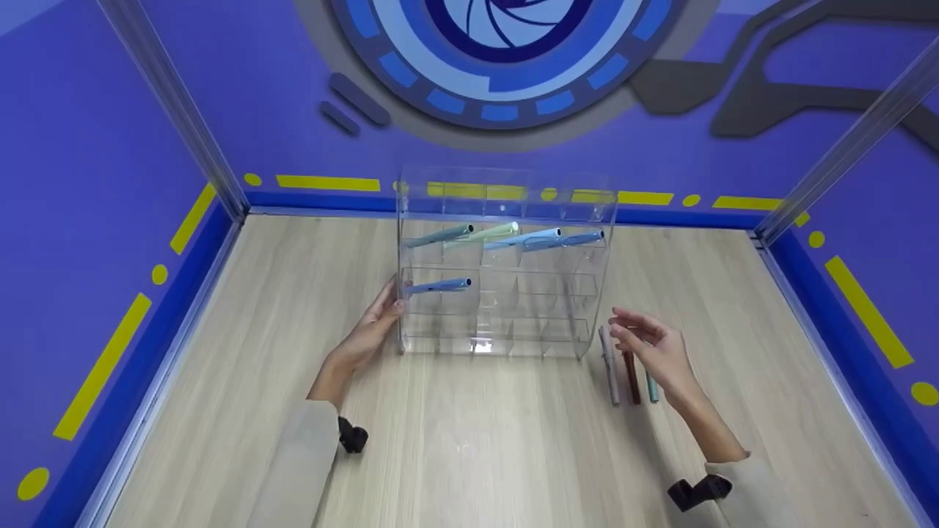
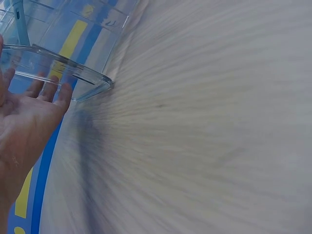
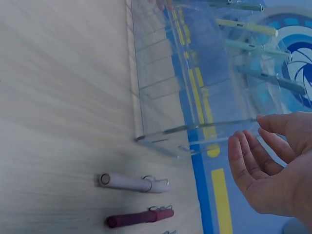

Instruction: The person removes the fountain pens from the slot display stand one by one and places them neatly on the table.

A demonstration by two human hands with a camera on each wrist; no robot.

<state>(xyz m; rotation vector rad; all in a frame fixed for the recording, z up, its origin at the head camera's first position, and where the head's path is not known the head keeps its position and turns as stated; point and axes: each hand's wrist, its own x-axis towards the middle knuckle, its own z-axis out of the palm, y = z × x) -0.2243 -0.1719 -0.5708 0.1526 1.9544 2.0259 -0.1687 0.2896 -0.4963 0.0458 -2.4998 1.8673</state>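
Touching the left side of the clear rack (image 1: 528, 349) with the left hand (image 1: 367, 336), fingers nearly straight; might tip or slide it by pushing too hard. Inside, see five pens (image 1: 500, 233), apt to slip out if jolted. At right, hovering beside three loose pens (image 1: 631, 381) with the empty right hand (image 1: 662, 356), fingers slightly bent; might set them rolling by brushing past.

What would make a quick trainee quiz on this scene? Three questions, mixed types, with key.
1. How many pens does the clear rack hold in the head view?
2. True or false: the right hand holds no pen.
3. Choose one: of the three pens on the table, the middle pen is A yellow, B dark red, C white.

Key: 1. Five; 2. True; 3. B
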